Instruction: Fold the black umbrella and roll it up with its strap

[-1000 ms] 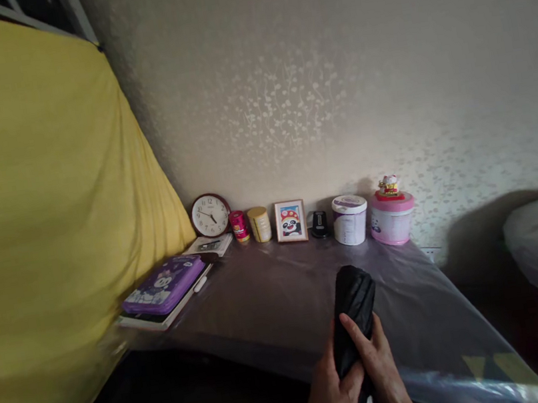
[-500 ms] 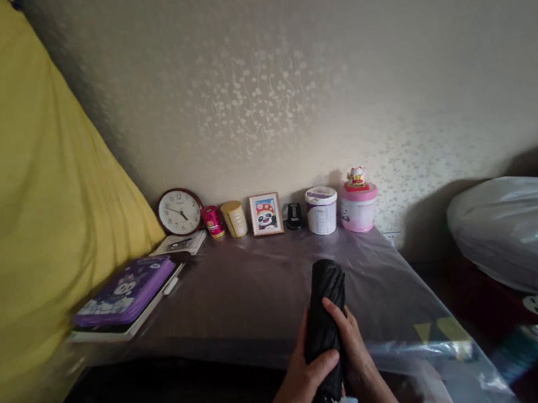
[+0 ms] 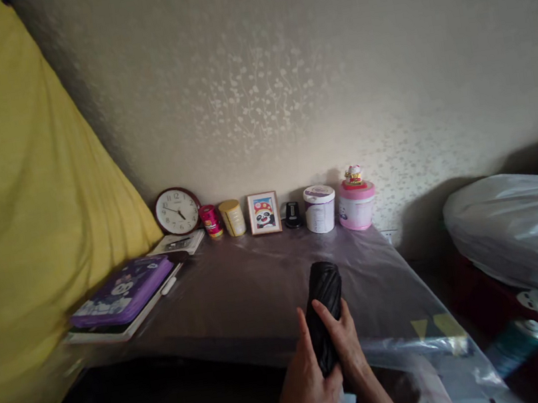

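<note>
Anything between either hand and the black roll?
Nothing visible: the left hand and right hand are both directly on the black roll. The frame and white tub stand beyond it, at the table's back.

Round clock [image 3: 178, 211]: Arabic hour numerals, 12 at top, 6 at bottom; small lettering under the 12 illegible. Print on pink can [image 3: 211, 221] and white tub [image 3: 320, 212] too small to read.
</note>
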`<state>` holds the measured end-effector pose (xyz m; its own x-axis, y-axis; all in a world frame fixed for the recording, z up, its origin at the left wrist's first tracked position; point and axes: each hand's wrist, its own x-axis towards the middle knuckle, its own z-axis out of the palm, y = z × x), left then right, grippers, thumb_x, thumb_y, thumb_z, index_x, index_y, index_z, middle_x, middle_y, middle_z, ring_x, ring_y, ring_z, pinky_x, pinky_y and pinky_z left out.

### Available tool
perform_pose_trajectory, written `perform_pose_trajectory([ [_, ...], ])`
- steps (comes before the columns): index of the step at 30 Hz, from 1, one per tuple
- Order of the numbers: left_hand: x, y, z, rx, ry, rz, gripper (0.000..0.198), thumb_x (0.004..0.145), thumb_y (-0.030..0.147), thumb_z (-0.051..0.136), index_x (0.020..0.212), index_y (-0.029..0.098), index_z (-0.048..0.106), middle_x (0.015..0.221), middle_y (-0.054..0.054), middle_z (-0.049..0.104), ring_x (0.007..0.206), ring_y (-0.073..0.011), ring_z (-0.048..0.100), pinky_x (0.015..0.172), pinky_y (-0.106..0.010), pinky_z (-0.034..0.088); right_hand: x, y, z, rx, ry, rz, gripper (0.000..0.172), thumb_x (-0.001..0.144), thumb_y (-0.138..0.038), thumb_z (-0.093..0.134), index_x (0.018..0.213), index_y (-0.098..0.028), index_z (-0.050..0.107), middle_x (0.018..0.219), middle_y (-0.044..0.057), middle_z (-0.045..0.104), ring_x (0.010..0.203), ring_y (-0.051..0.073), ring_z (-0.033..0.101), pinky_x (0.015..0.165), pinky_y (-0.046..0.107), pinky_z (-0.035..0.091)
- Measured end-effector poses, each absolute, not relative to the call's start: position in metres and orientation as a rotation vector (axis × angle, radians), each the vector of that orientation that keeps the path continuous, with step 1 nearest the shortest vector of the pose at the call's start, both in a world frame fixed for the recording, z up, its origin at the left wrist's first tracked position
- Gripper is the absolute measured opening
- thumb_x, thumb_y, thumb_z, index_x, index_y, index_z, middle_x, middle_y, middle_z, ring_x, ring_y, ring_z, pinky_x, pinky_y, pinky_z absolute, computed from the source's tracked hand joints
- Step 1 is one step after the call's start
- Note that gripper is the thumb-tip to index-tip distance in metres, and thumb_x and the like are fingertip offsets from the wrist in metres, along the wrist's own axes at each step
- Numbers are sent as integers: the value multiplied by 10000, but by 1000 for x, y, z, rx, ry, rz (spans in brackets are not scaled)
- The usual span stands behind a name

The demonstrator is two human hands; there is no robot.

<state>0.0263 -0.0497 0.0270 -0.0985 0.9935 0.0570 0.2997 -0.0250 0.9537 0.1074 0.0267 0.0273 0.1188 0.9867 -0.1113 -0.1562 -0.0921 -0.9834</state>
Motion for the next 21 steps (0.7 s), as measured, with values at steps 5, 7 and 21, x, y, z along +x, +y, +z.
perform_pose_trajectory([
  [5,20,-52,39,1084,1229,1115,1086,698,320,659,1415,229,-152,1310,-151,495,970,-243,631,795,-344,506,112,28,26,-1143,-830,1428,519,593,-482,717,999,-182,595,782,-5,670,746,205,627,676,291,501],
  [7,16,-53,43,867,1092,999,1059,691,447,661,1408,317,-107,1185,-118,577,724,-214,678,594,-320,531,113,27,28,-1121,-790,1491,503,614,-513,690,987,-184,609,767,-16,666,725,198,626,655,284,502],
  [21,26,-50,21,1049,1387,1065,1065,663,321,667,1432,165,-53,1007,-97,666,690,-207,655,658,-304,504,115,28,22,-1161,-898,1338,531,640,-499,684,1050,-177,580,907,15,681,900,220,617,791,294,476],
])
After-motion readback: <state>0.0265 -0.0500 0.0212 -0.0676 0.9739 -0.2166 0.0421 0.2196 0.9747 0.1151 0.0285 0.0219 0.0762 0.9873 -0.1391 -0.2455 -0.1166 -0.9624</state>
